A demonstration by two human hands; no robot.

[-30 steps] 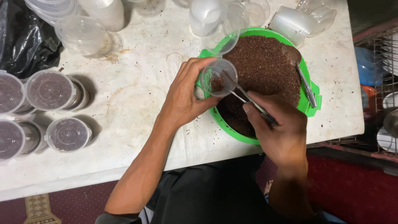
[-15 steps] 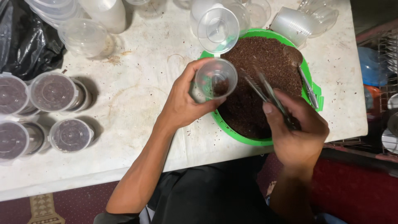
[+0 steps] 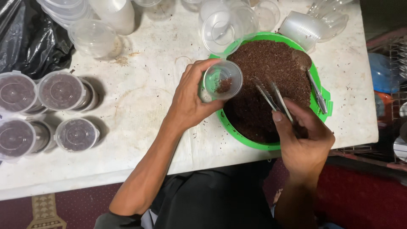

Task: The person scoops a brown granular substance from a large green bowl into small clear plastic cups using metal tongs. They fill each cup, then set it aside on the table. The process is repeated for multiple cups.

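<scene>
Your right hand has drawn the thin metal tongs back from the small clear plastic cup, gripped in your left hand above the green bowl's rim of brown granules.

We see a clear, glossy plastic cup, shiny metal tongs and a metal spoon. The green plastic tub holds coarse, matt brown grit. The white table looks rough and stained, and the black bag is glossy plastic film.
</scene>
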